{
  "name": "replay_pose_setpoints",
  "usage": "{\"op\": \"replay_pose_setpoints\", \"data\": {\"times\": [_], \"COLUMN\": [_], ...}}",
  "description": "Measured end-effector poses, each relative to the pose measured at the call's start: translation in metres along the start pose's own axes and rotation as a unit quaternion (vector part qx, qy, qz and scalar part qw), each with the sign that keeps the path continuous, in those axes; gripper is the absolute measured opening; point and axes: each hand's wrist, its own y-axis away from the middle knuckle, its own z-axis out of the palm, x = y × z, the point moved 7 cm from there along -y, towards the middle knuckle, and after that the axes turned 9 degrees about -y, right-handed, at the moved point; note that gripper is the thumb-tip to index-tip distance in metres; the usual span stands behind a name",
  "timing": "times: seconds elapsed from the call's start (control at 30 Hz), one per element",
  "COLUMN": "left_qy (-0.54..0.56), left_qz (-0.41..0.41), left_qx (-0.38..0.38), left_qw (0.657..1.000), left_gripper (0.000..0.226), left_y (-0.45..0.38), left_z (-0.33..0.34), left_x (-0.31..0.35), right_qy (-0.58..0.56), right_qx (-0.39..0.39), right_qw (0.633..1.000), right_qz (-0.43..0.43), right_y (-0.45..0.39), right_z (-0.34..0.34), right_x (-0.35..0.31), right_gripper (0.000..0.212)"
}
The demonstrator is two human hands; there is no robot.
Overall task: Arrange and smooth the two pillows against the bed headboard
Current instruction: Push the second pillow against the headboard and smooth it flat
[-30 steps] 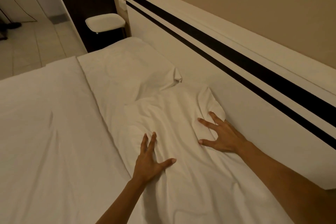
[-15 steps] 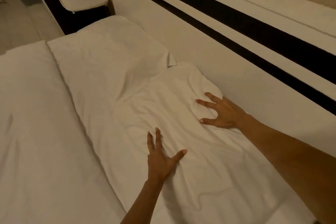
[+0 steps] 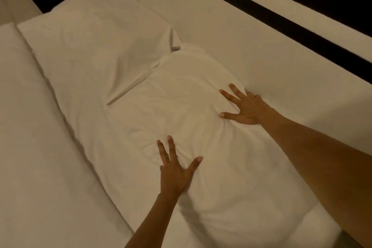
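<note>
L hand [image 3: 174, 175] lies flat, palm down, fingers spread apart, pressing on the near pillow [image 3: 201, 127]; it grips nothing. Fabric puckers into small creases right under its fingertips & thumb. R hand [image 3: 244, 107] is ahead & to the right of it, also splayed flat on the same pillow, at the pillow's edge where it meets the headboard [image 3: 231, 32]; wrinkles radiate from its thumb & index. Near pillow runs lengthwise along the headboard, touching it, w/ both forearms crossing over its lower part. Beyond both hands, up-left, the far pillow [image 3: 96, 32] lies against the headboard too, its corner overlapping/touching the near pillow's end. Left of L hand, the white bedsheet [image 3: 40, 157] lies beside the pillows. A black stripe [image 3: 302, 6] runs along the headboard above R hand.
</note>
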Motion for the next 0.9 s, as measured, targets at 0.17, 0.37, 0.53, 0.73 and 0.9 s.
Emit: {"op": "replay_pose_setpoints", "data": {"times": [0.17,0.37,0.53,0.73,0.9], "left_qy": [-0.077,-0.116,-0.082,-0.106,-0.107], "left_qz": [-0.079,-0.052,-0.029,-0.017,-0.041], "left_qx": [0.061,0.161,0.227,0.173,0.174], "left_qw": [0.992,0.979,0.97,0.979,0.978], "left_gripper": [0.09,0.086,0.068,0.064,0.07], "left_y": [0.004,-0.048,-0.114,-0.16,-0.164], "left_z": [-0.022,-0.066,-0.094,-0.064,-0.066], "left_x": [-0.002,0.012,0.039,0.021,-0.006], "right_qy": [-0.017,-0.038,-0.051,-0.058,-0.066], "right_qx": [0.047,0.149,0.173,0.133,0.16], "right_qw": [0.998,0.98,0.968,0.977,0.976], "right_qz": [-0.04,-0.13,-0.172,-0.159,-0.133], "right_y": [0.001,-0.044,-0.095,-0.136,-0.153], "right_z": [-0.027,-0.069,-0.07,-0.005,0.001], "right_x": [-0.021,-0.083,-0.142,-0.161,-0.136], "right_gripper": [0.074,0.051,0.051,0.051,0.052]}}
